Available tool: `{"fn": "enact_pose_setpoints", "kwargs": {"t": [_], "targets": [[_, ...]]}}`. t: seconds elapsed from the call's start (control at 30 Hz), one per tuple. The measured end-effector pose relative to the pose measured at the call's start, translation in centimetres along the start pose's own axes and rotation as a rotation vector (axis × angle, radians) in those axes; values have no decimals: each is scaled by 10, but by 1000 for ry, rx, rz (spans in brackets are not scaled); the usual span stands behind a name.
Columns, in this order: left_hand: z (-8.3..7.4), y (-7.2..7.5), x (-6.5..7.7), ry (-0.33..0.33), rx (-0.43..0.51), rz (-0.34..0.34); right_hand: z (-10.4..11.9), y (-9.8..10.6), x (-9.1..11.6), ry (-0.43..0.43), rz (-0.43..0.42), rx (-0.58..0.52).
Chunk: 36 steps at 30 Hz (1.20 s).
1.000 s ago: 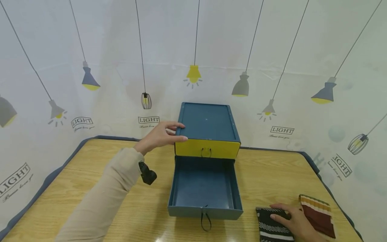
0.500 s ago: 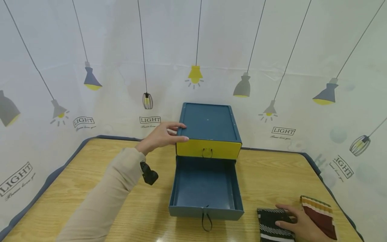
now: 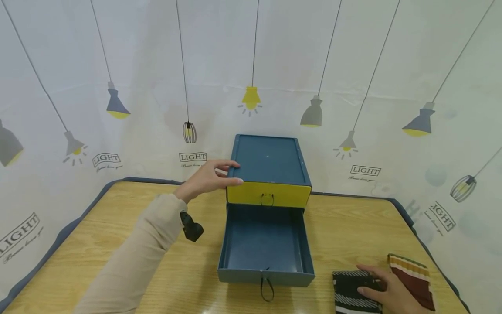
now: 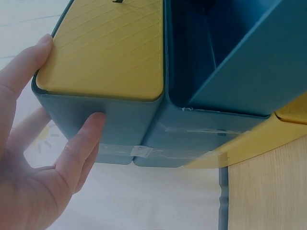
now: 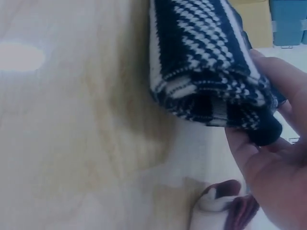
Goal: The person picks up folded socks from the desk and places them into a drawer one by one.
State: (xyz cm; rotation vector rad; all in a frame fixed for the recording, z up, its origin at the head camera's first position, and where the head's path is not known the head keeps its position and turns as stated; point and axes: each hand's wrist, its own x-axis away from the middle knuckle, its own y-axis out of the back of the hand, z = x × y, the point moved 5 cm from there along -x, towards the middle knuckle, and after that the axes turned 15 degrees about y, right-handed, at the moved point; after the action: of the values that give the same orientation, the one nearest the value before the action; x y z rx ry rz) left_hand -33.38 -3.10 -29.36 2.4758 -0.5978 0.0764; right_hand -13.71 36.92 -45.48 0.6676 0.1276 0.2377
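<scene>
A drawer unit [image 3: 266, 158] with a blue frame and a yellow upper drawer front stands at the back of the table. Its lower blue drawer [image 3: 263, 277] is pulled out, and its inside is bare. My left hand [image 3: 205, 178] rests on the unit's front left corner, thumb and index finger at the top; the left wrist view shows other fingers [image 4: 91, 132] against its side. At lower right, my right hand [image 3: 392, 293] grips the right edge of a folded black-and-white knit sock [image 3: 349, 290]. Behind that hand lies a folded maroon sock [image 3: 415, 285] with yellow and cream stripes.
A black loop pull [image 3: 267, 290] hangs from the lower drawer's front. The wooden table [image 3: 345, 231] has a dark blue border. Behind it hangs a white cloth backdrop [image 3: 219, 56] printed with lamps. A black camera [image 3: 191, 226] is strapped to the left wrist.
My right hand has shifted slightly to the right on the black-and-white sock. The left hand stays on the drawer unit, and the lower drawer has not moved.
</scene>
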Motion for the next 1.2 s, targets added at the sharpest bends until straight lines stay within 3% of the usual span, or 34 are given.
{"fn": "enact_pose_setpoints", "kwargs": {"t": [0.43, 0.53, 0.7, 0.8, 1.03, 1.2], "targets": [[2, 0, 0, 12, 13, 3, 45, 20, -9, 60, -132, 151], [1, 0, 0, 18, 23, 4, 59, 29, -12, 115, -159, 174], [1, 0, -1, 17, 26, 4, 88, 43, -21, 285, -236, 217], [1, 0, -1, 17, 35, 6, 109, 50, -29, 359, -232, 217], [1, 2, 1, 13, 54, 7, 161, 64, -51, 412, -170, 238], [-1, 0, 1, 6, 67, 20, 190, 60, -67, 469, -163, 218]]}}
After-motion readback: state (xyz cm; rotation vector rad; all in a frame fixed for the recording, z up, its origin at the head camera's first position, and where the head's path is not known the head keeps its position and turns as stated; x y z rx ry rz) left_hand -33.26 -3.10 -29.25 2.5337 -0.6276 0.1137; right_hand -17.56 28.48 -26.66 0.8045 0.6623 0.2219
